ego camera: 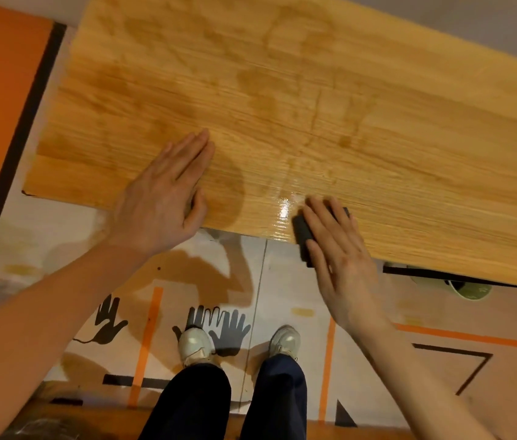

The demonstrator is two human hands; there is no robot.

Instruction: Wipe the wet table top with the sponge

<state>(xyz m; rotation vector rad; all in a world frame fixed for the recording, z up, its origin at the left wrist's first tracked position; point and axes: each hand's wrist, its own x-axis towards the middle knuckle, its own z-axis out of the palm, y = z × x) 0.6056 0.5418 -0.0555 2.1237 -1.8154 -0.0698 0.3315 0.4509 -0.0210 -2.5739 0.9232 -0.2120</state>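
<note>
The wiping is under way: the person's right hand [336, 258] lies with straight fingers pressed flat on the dark sponge [304, 235], which sits at the near edge of the wooden table top [378, 138], partly overhanging it, just beside a glossy wet patch [284, 211]. The left hand [163, 198] rests flat, fingers extended, on the top nearer its left end. Duller damp streaks spread across the far boards, so the next stroke probably needs to push the sponge away from the edge through them under steady pressure.

sponge [302, 231]: dark, partly hidden, near edge | table top [378, 128]: wood, wet-streaked
</note>
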